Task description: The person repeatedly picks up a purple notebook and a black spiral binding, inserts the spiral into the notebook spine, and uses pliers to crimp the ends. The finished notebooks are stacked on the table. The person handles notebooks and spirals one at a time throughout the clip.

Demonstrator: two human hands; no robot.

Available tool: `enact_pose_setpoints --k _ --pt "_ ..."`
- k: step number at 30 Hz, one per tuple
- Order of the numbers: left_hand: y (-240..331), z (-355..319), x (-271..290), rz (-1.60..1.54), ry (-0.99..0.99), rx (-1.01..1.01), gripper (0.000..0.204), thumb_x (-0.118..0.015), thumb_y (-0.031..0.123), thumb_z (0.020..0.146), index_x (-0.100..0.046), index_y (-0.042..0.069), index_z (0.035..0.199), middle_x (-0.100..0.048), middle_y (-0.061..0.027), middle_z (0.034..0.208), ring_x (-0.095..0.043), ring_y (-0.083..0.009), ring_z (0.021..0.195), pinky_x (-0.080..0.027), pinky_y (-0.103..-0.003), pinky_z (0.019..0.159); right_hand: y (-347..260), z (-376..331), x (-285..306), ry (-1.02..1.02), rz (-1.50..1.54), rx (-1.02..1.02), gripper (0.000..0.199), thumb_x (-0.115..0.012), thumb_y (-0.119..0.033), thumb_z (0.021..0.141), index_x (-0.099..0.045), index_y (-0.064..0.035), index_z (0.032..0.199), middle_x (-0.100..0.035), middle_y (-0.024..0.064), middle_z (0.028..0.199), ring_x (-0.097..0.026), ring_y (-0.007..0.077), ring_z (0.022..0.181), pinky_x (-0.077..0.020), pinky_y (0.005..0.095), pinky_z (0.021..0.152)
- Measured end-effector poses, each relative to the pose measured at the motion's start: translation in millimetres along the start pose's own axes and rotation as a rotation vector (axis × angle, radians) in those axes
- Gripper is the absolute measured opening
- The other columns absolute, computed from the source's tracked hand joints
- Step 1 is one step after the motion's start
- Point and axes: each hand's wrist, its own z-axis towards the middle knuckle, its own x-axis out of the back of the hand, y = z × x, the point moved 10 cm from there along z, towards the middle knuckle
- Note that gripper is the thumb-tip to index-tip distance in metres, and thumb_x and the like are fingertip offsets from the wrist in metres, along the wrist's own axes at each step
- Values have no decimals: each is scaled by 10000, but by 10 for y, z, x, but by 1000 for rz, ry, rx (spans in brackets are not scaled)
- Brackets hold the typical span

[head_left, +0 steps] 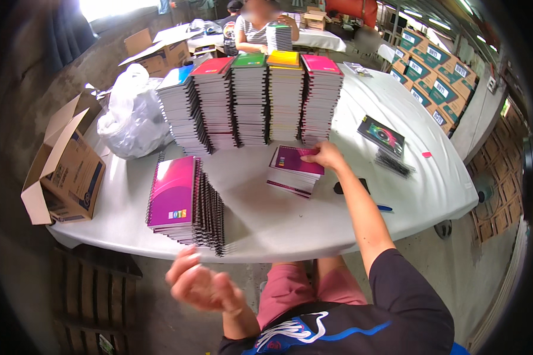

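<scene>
Right hand reaches far, fingers pinching the top purple notebook of a short pile mid-surface. Left hand hangs open and empty off the near edge of the surface, just below the slanted stack at near left. Tall stacks wall the far side. Bare room between pile and near edge; a black notebook lies right, a box overhangs the left edge.
</scene>
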Motion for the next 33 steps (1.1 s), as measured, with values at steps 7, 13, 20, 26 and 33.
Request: enact_pose_setpoints --k 7,13,20,26,33 --pt "-79 -408 -1031 -162 -392 167 238 -618 45 827 -505 0 1031 -530 -153 991 -561 -235 899 -464 -370 839 128 34 95 109 82 -109 566 -836 -476 551 -694 -105 955 -690 80 908 -630 270 928 -414 504 865" --pt "-278 -725 -1431 -90 -562 247 270 -675 47 797 -558 7 1037 -579 -132 967 -569 -230 884 -459 -327 797 -19 -11 339 96 640 100 432 -885 -205 533 -643 1 827 -675 86 813 -616 172 747 -484 315 703" --pt "113 -1208 -1971 154 -790 42 452 -638 92 784 -529 56 1221 -555 -110 1193 -465 -313 1202 -238 -478 1064 -461 -1427 626 169 461 286 301 -837 -141 595 -590 -40 736 -657 86 709 -625 146 649 -482 298 593" --pt "-305 -2249 -2245 449 -1025 -26 483 -608 197 798 -510 155 1269 -518 -54 1174 -376 -274 1253 -103 -572 1065 9 -1856 110 119 392 380 524 -748 -42 615 -565 -62 1105 -642 144 1046 -626 289 977 -497 362 853" --pt "-192 -2191 -2409 311 -991 4 477 -755 376 644 -567 120 999 -489 -80 991 -417 -291 1045 -279 -502 936 1996 -1166 1523 550 -208 -123 393 -703 -159 752 -603 -120 1130 -612 139 1096 -600 323 1001 -483 405 843"
